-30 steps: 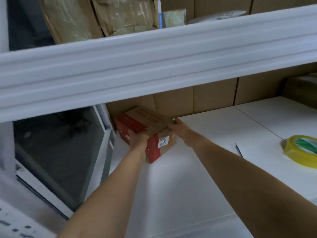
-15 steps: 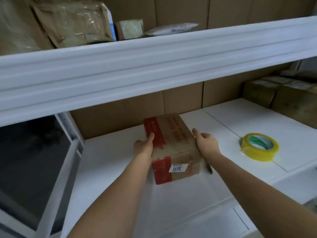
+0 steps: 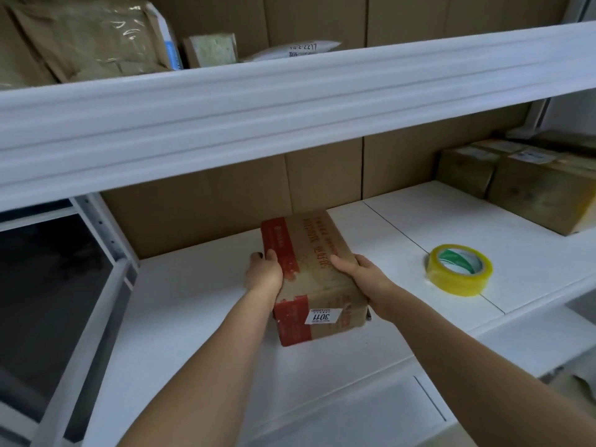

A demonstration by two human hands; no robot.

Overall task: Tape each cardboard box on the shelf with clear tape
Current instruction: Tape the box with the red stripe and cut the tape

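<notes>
Shelf (image 3: 200,317) white, spans frame. Taped boxes (image 3: 541,185) at 2 o'clock. Cardboard box (image 3: 309,272), red tape, label 3011, centre on shelf. Left hand (image 3: 263,271) grips its 9 o'clock side, right hand (image 3: 366,279) its 3 o'clock side, fingers curled round edges. Tape roll (image 3: 459,269) at 3 o'clock, apart.

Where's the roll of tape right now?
In the head view, the tape roll lies flat on the white shelf, right of the red-banded box that both hands hold, in front of the brown boxes.

Both hands — left hand (image 3: 263,274), right hand (image 3: 364,279) — grip the cardboard box (image 3: 311,275) beside the tape roll (image 3: 459,269).
</notes>
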